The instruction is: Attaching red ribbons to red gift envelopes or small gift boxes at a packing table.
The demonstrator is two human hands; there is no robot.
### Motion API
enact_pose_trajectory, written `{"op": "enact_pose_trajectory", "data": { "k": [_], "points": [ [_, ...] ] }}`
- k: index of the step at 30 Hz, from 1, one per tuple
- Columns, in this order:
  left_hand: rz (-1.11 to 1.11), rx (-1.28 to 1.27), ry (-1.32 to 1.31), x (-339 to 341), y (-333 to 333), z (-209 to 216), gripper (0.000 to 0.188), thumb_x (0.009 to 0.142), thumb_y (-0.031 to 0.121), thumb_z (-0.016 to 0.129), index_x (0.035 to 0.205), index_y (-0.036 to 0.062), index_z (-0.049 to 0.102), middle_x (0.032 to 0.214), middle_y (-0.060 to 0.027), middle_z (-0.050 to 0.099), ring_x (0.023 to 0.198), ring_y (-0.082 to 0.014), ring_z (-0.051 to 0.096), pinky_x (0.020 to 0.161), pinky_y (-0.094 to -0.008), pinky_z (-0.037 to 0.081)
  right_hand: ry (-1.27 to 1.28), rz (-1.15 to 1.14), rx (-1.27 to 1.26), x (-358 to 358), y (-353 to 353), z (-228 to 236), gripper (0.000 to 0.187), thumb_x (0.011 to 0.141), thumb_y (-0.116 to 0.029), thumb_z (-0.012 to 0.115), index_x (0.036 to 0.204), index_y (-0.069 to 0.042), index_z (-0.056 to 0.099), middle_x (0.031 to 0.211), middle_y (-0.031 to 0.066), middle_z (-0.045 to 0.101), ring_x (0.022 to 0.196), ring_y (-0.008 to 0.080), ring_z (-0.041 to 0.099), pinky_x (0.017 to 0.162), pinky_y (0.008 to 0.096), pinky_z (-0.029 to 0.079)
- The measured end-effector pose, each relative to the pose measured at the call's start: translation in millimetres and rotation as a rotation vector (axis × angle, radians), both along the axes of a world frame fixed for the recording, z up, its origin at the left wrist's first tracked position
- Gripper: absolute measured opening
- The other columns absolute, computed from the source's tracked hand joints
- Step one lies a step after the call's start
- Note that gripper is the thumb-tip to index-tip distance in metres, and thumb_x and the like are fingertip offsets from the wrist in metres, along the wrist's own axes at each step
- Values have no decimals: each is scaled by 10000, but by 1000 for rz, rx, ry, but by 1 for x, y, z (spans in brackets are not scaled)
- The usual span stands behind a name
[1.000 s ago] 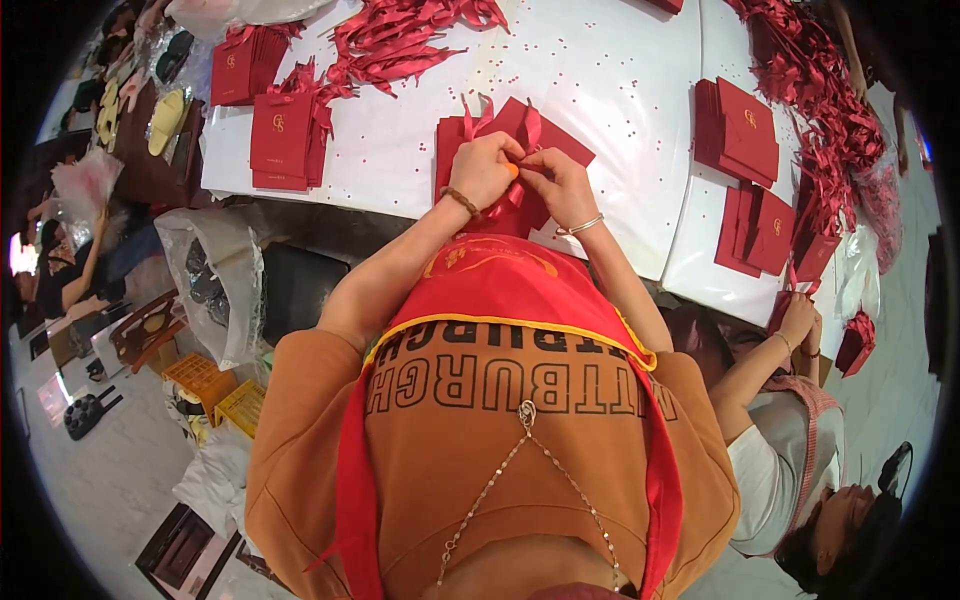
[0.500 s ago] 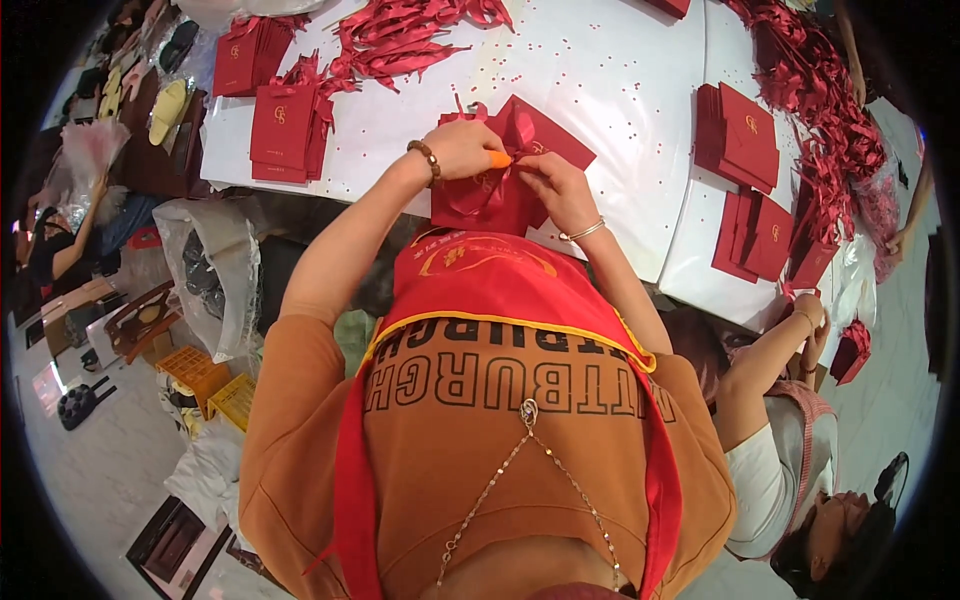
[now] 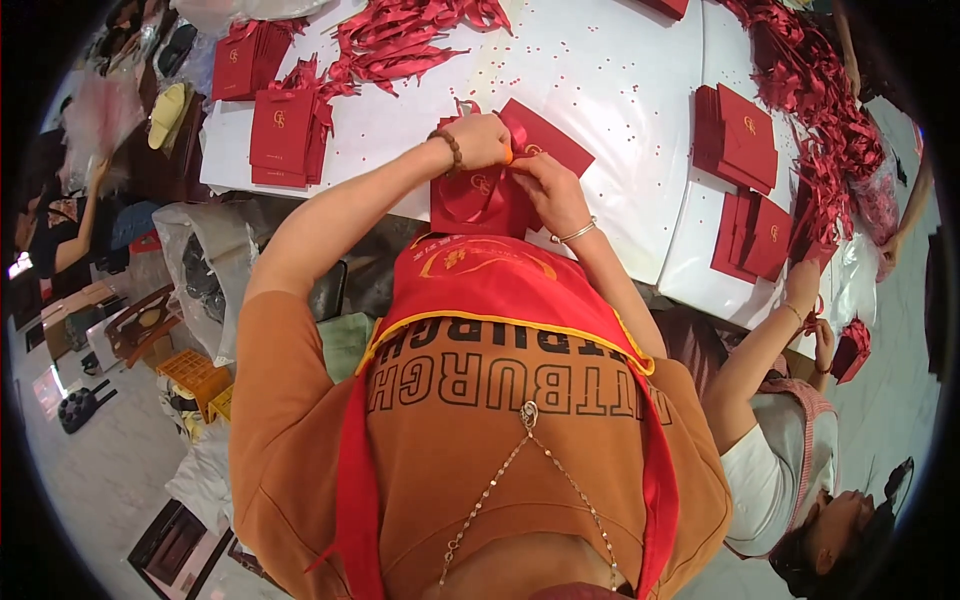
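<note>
At the table's near edge a small red paper gift bag (image 3: pixel 448 212) lies under my hands, with red ribbon (image 3: pixel 516 128) looped on it. My left hand (image 3: pixel 482 141), with an orange cover on one fingertip, pinches the ribbon by the bag's upper part. Against it, my right hand (image 3: pixel 553 190) is closed at the same spot, thumb and forefinger together on the ribbon. The exact bit of ribbon between the fingertips is hidden. A second red bag (image 3: pixel 560 143) lies flat and slanted beneath, reaching out past my right hand.
Stacked red bags (image 3: pixel 280 135) stand left on the white table (image 3: pixel 610 110), near a pile of red ribbons (image 3: pixel 400 45). More bags (image 3: pixel 738 135) and a ribbon heap (image 3: pixel 815 130) lie right. A co-worker's hand (image 3: pixel 802 285) handles a red bag at the right edge.
My left hand has shifted slightly right, its fingertips drawn in against my right hand, and my left elbow has swung outward. The co-worker's hand has moved up onto a bag.
</note>
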State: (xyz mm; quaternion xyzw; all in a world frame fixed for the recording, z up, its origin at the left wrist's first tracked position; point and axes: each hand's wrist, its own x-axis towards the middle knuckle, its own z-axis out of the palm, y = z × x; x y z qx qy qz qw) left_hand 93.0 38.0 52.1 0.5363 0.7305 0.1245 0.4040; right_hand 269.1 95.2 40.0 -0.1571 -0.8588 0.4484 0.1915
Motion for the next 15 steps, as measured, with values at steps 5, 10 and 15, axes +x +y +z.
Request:
{"op": "enact_pose_trajectory", "data": {
  "k": [5, 10, 15],
  "points": [
    [204, 72, 36, 11, -6, 3, 184, 690, 239, 563, 751, 97, 663, 727, -119, 632, 681, -273, 607, 622, -371, 466, 54, -15, 14, -3, 3, -3, 145, 753, -43, 592, 898, -45, 587, 775, 117, 542, 693, 290, 548, 622, 350, 440],
    [316, 290, 259, 7, 4, 28, 218, 750, 253, 513, 832, 87, 629, 800, -129, 628, 754, -313, 593, 655, -404, 459, 72, 58, -69, -5, 2, 4, 148, 754, -52, 598, 899, -34, 583, 757, 124, 544, 688, 286, 549, 620, 349, 435],
    [510, 512, 399, -45, -9, 5, 289, 809, 312, 458, 876, 73, 608, 816, -176, 606, 799, -346, 568, 683, -417, 445, 15, -7, -97, -3, 4, 0, 151, 754, -58, 603, 900, -29, 582, 750, 128, 544, 679, 283, 545, 616, 346, 432]
  ]
}}
